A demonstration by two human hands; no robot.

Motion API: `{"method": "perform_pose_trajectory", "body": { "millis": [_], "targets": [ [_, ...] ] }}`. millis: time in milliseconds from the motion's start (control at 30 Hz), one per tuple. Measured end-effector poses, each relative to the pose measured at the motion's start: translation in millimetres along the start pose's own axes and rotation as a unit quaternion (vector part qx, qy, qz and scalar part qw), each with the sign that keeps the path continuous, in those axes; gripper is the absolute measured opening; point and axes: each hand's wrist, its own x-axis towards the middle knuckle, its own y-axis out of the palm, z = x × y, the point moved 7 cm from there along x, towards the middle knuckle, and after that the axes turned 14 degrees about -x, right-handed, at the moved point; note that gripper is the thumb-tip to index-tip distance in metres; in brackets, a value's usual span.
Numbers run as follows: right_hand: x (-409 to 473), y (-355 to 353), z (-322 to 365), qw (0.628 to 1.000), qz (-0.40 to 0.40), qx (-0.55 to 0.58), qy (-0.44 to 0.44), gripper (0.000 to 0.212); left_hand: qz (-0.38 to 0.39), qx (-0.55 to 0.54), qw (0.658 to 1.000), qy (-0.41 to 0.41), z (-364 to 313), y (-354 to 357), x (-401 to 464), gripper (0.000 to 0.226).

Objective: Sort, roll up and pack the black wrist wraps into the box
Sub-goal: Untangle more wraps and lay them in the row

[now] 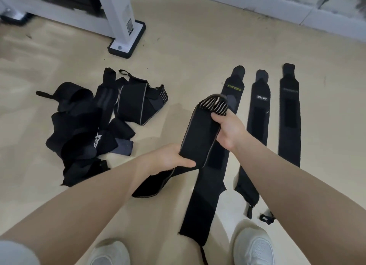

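Note:
I hold a black wrist wrap with grey edging (pixel 200 134) above the floor. My right hand (pixel 229 130) grips its striped end at the top. My left hand (pixel 174 157) holds its lower fold, and the tail hangs down to the left. Three black wraps lie flat and straight on the floor: one with yellow lettering (pixel 208 187) partly under the held wrap, a second (pixel 257 126) beside it, and a third (pixel 290 116) at the far right. A tangled pile of black wraps (pixel 87 130) lies at the left. No box is in view.
A white metal frame leg with a black foot (pixel 126 41) stands on the beige floor behind the pile. A white wall base (pixel 297 11) runs along the back right. My two white shoes (pixel 253 245) show at the bottom edge.

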Motion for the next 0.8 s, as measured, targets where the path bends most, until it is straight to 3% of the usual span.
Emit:
{"method": "perform_pose_trajectory", "body": {
  "millis": [100,200,267,367,500,600,667,733,800],
  "targets": [
    [13.8,-5.2,8.5,0.996,-0.042,0.084,-0.002,0.023,-0.017,-0.031,0.999,-0.013,-0.6,-13.0,9.5,0.027],
    [32.2,-8.6,9.6,0.989,-0.021,0.149,0.007,0.028,-0.099,-0.021,0.995,-0.004,-1.1,-38.1,17.1,0.018],
    [37.2,-8.0,0.4,0.996,0.022,0.069,0.043,0.055,-0.158,-0.135,0.978,0.009,-6.3,-46.5,12.0,0.009],
    [24.6,-5.5,-26.1,0.982,0.075,-0.15,0.087,0.07,-0.177,-0.393,0.902,0.02,-15.2,-48.4,10.7,0.016],
    [-7.6,24.8,-57.2,0.937,0.237,-0.245,0.077,0.058,-0.196,-0.495,0.843,0.079,-33.0,-56.6,8.8,0.031],
    [-22.4,37.3,-50.6,0.895,0.289,-0.338,0.004,0.034,-0.22,-0.498,0.834,0.088,-42.3,-59.5,-1.7,0.033],
    [-32.8,39.0,-47.9,0.873,0.318,-0.37,-0.001,0.034,-0.231,-0.528,0.811,0.101,-46.9,-62.1,-10.0,0.034],
    [-44.9,36.2,-45.8,0.877,0.337,-0.341,0.034,0.032,-0.216,-0.574,0.78,0.122,-51.7,-63.8,-17.5,0.038],
    [-54.5,33.3,-40.8,0.904,0.324,-0.268,0.076,0.028,-0.162,-0.591,0.777,0.141,-60.0,-58.6,-24.8,0.044]
  ]
}}
